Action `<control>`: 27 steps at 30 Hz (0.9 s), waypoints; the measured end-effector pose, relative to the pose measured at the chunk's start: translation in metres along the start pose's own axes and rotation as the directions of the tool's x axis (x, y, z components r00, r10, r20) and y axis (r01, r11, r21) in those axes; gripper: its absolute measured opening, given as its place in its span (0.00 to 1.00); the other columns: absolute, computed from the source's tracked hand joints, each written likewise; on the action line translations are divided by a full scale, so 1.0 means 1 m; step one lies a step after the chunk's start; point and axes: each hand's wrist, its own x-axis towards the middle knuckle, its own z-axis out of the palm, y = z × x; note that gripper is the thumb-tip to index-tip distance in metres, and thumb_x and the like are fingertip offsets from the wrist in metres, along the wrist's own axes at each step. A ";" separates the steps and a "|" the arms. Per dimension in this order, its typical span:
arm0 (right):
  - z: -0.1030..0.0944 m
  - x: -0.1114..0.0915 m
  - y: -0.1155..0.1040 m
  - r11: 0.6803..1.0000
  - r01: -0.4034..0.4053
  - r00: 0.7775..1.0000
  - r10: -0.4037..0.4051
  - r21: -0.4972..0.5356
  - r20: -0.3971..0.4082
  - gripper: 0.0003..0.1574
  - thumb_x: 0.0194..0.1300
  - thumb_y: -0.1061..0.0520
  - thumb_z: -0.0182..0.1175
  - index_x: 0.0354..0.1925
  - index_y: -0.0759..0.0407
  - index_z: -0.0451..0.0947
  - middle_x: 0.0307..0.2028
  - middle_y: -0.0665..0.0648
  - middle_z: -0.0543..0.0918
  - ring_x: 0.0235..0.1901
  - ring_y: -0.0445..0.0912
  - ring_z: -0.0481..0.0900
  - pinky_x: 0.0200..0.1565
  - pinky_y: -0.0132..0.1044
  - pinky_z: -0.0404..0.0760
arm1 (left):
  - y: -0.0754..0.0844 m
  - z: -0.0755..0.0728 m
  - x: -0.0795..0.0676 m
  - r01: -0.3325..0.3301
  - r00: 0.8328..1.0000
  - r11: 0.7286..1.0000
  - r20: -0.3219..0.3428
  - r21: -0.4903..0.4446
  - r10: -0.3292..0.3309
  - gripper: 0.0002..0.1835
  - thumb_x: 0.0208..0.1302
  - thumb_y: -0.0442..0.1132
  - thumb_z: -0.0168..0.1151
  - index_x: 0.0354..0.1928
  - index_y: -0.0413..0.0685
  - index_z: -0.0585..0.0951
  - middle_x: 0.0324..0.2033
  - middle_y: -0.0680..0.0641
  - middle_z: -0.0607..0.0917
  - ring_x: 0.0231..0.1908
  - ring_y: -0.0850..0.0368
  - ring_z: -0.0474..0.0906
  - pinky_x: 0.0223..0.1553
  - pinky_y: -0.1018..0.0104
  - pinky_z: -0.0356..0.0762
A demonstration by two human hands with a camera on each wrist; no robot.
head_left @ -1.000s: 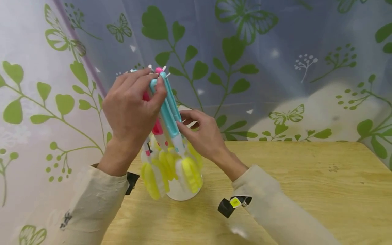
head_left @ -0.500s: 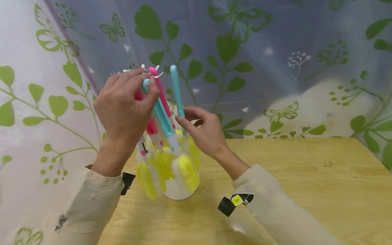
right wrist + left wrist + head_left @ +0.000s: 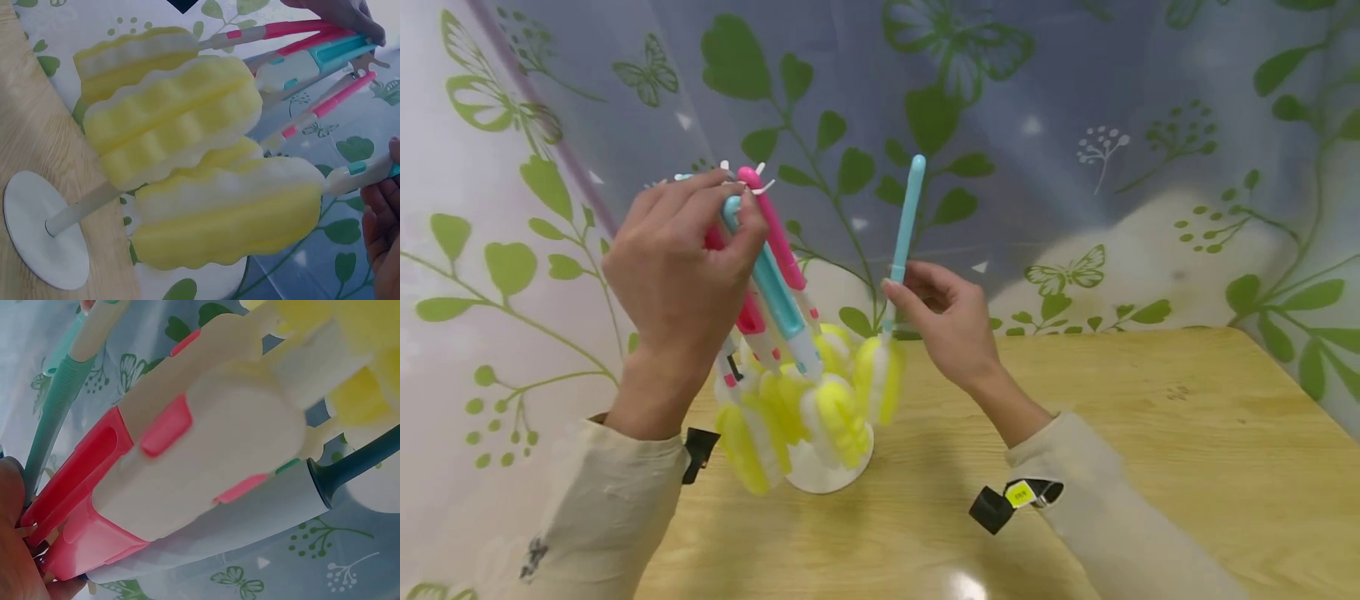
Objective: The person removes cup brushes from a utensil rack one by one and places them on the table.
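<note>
While the left hand (image 3: 677,250) grips bunched handles (image 3: 777,292) atop the white stand (image 3: 831,473), the right hand (image 3: 955,321) pinches a blue-handled brush (image 3: 905,237) nearly upright just right of it, sponge head (image 3: 878,375) down.

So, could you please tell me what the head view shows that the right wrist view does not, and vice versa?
Only the head view shows the sleeves and the upper end of the turquoise brush in the right hand. Only the right wrist view shows the white post meeting the round base. Both show that hand, the left hand, the sponge heads and the wooden table.
</note>
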 end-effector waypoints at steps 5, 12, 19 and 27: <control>-0.010 -0.005 0.004 1.000 -0.024 0.999 0.025 -0.005 0.038 0.18 0.63 0.55 0.63 0.49 0.62 0.80 0.38 0.55 0.84 0.39 0.47 0.81 0.44 0.39 0.78 | -0.002 -0.003 0.001 -0.015 1.000 1.000 0.008 0.027 0.015 0.18 0.62 0.44 0.52 0.33 0.42 0.88 0.38 0.49 0.87 0.43 0.50 0.82 0.36 0.49 0.79; -0.018 -0.011 0.012 0.999 -0.052 0.997 0.053 -0.012 0.055 0.16 0.63 0.56 0.63 0.48 0.62 0.80 0.37 0.56 0.83 0.38 0.48 0.81 0.42 0.39 0.79 | -0.002 -0.002 0.000 -0.023 1.000 0.999 0.011 0.031 0.023 0.20 0.63 0.46 0.50 0.33 0.41 0.88 0.38 0.48 0.87 0.42 0.49 0.82 0.35 0.50 0.79; -0.025 -0.017 0.021 0.994 -0.102 0.993 0.104 -0.050 0.050 0.18 0.63 0.52 0.63 0.48 0.60 0.80 0.38 0.56 0.83 0.38 0.47 0.81 0.42 0.39 0.79 | 0.000 -0.001 0.003 -0.021 1.000 1.000 0.003 0.021 0.021 0.20 0.63 0.46 0.50 0.33 0.41 0.88 0.38 0.49 0.87 0.42 0.50 0.82 0.36 0.50 0.79; -0.028 -0.025 0.029 0.989 -0.127 0.990 0.132 -0.078 0.059 0.19 0.63 0.50 0.63 0.48 0.60 0.80 0.38 0.56 0.84 0.38 0.47 0.81 0.42 0.39 0.79 | 0.000 -0.001 0.000 -0.017 1.000 0.999 0.004 0.031 0.017 0.21 0.63 0.46 0.49 0.33 0.41 0.88 0.38 0.48 0.87 0.42 0.49 0.82 0.34 0.49 0.79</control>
